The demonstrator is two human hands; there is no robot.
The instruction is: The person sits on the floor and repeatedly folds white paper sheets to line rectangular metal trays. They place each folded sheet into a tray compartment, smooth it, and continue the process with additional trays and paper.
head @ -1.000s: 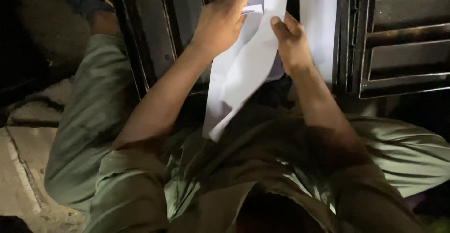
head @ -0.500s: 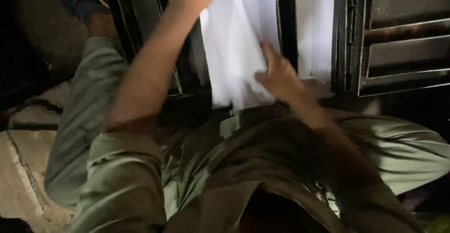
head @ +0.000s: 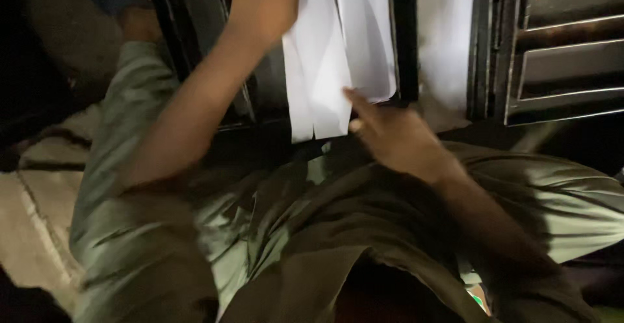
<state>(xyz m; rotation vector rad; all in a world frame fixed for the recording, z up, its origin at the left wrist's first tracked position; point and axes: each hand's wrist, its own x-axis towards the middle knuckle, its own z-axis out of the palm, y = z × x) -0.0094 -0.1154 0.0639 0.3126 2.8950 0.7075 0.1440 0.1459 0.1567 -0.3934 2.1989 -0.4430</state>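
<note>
The person wears an olive-green, short-sleeved cloth shirt, creased and loose over the chest, with a paler green strip down the middle where the front opens. The short sleeves end above the elbows, leaving both forearms bare: the left forearm and the right forearm. Trousers of the same olive-green cloth cover the legs to left and right, wrinkled at the knees. The left grip is cut off by the top edge; the right grip is bare, with no glove, ring or watch showing.
</note>
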